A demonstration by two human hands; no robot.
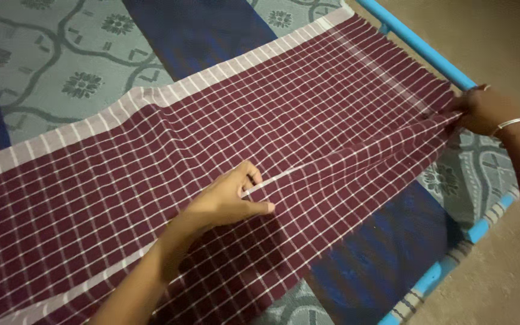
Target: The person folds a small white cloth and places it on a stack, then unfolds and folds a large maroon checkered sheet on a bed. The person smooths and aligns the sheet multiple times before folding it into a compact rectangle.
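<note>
Checked cloth (170, 174) is spread flat across the bed (419, 42), one long fold already in. Left hand (233, 201) pinches the folded edge mid-cloth, right hand (482, 111) is clamped on the far end (pulled taut). Further folds look undone.

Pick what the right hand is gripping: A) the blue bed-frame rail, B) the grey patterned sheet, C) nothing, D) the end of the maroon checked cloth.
D: the right hand bunches the end of the maroon checked cloth beside the blue rail, creases fanning out from its fingers.
</note>
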